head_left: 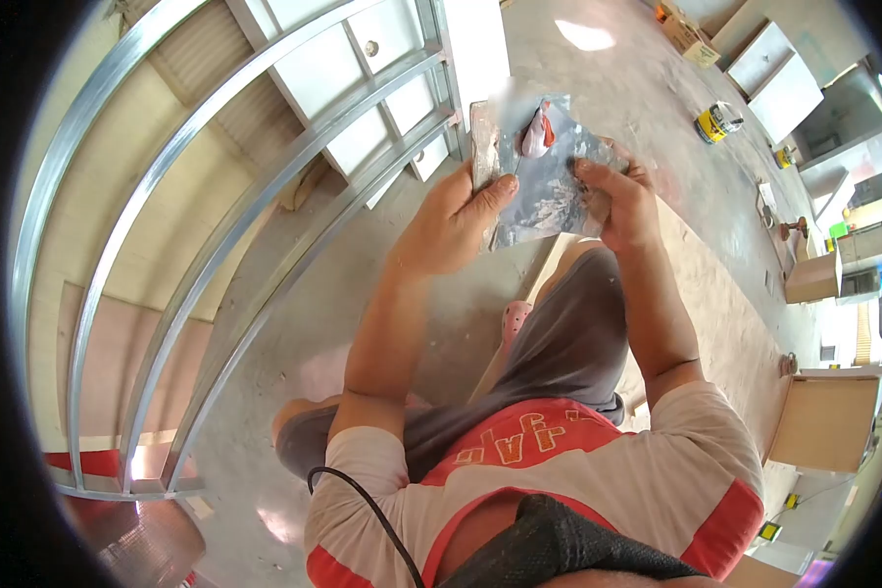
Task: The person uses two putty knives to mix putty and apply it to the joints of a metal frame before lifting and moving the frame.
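A flat grey plate (pixel 559 186) with whitish smears is held up in front of me, above my knee. A small wrapped bundle, whitish and red (pixel 538 132), lies on its upper part. My left hand (pixel 461 211) grips the plate's left side, thumb on top, beside a whitish, crusted strip (pixel 484 147) along that edge. On the right side, my right hand (pixel 622 194) pinches the plate with its thumb on the face; the other fingers are partly behind the edge.
Curved metal bars (pixel 235 230) rise on the left. A long pale board (pixel 701 294) lies on the right, beyond my knee. Farther off are a yellow-labelled bucket (pixel 716 122), cardboard boxes (pixel 688 41) and a white cabinet piece (pixel 789 98) on the concrete floor (pixel 647 93).
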Demonstrator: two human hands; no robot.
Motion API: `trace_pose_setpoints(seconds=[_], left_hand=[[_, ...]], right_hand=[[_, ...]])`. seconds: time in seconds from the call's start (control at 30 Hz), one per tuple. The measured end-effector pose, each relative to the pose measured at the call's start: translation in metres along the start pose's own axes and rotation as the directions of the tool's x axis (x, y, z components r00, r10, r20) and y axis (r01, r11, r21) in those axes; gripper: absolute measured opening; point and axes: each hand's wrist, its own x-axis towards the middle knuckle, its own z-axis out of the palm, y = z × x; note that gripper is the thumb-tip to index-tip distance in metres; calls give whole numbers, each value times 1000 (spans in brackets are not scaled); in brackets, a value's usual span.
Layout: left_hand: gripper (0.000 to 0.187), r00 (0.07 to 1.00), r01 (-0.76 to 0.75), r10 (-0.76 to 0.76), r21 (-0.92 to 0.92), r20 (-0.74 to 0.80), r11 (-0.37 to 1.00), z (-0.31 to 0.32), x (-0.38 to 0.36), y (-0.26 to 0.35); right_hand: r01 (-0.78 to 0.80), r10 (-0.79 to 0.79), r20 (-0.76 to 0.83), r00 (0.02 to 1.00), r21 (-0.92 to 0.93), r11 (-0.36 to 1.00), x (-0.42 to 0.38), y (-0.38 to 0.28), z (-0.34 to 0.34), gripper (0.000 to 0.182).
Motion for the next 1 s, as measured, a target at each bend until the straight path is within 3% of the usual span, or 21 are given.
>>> trace_pose_setpoints(seconds=[0.03, 0.1, 0.13, 0.2, 0.33, 0.4, 0.5, 0.6, 0.63, 0.7, 0.8, 0.9, 1.0], left_hand=[[35, 995, 100, -103, -233, 2, 967, 0, 1, 1], [39, 951, 273, -299, -648, 73, 711, -3, 6, 3], [41, 944, 297, -304, -722, 125, 625, -11, 11, -8], [38, 952, 199, -305, -766, 5, 611, -15, 13, -10], [39, 942, 176, -329, -737, -66, 653, -19, 11, -11], [40, 947, 144, -312, -760, -81, 633, -17, 11, -12], [47, 985, 125, -171, -729, 10, 673, -23, 12, -23], [48, 999, 31, -42, -749, 5, 662, -22, 12, -19], [47, 993, 76, -121, -772, 0, 631, -24, 10, -19], [47, 962, 161, -273, -819, 5, 551, -29, 7, -18], [44, 935, 186, -355, -870, 14, 456, -31, 6, -7], [43, 963, 79, -264, -868, -61, 491, -21, 6, -24], [43, 950, 54, -287, -842, -121, 536, -22, 4, -31]], right_hand=[[31, -31, 13, 999, 41, 999, 2, 0, -2, 22], [8, -16, 57, 998, 134, 991, 11, -5, -22, 22], [146, -148, 3, 989, 118, 982, 12, -9, -21, 27], [302, -302, -25, 953, 173, 938, 15, -22, -14, 27], [402, -408, 20, 913, 133, 906, 12, -20, -12, 23], [424, -426, 9, 905, 77, 902, 11, -13, -10, 25], [428, -429, 61, 901, 32, 903, 12, -8, -7, 28], [481, -478, 82, 875, -25, 876, 15, -7, -6, 28], [518, -509, 95, 855, -125, 846, 18, -3, -7, 28], [577, -569, 129, 812, -322, 750, 23, 4, -10, 28], [670, -586, 351, 730, -533, 517, 23, 11, 0, 32], [900, -531, 737, 418, -416, 131, 32, 8, 20, 42], [901, -533, 760, 372, -434, 10, 37, 15, 22, 52]])
